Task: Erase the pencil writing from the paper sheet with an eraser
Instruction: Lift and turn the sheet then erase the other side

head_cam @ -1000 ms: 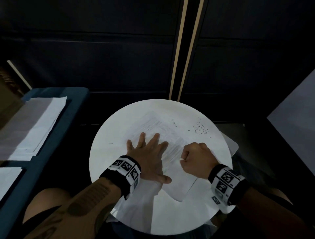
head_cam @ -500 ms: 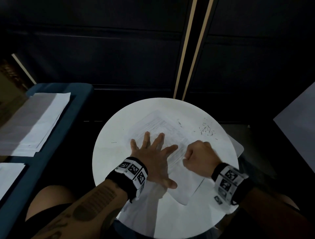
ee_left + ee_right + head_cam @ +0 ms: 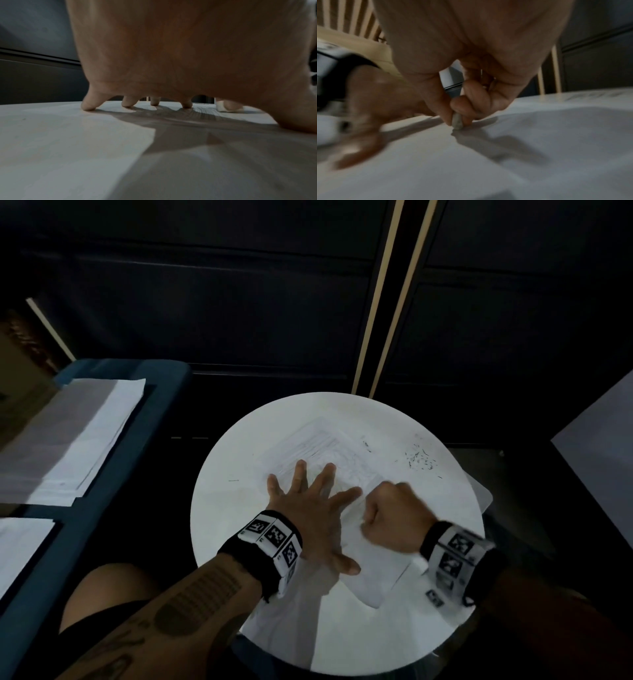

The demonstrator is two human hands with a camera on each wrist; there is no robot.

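While faint pencil lines remain on the far half of the paper sheet (image 3: pixel 329 446) | left hand (image 3: pixel 308 508) spread flat, pressing it | right hand (image 3: pixel 394 515) pinching eraser (image 3: pixel 457 122) | crumbs (image 3: pixel 419 460) far right on table (image 3: pixel 222 508)

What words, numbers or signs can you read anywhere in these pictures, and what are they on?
No text can be read.
Pencil writing on the paper sheet: faint lines, too blurred to read.
Wristbands on the left hand and right hand: black-and-white square marker patterns, with tiny characters too small to read.
Stacked papers on the blue surface: no legible print.
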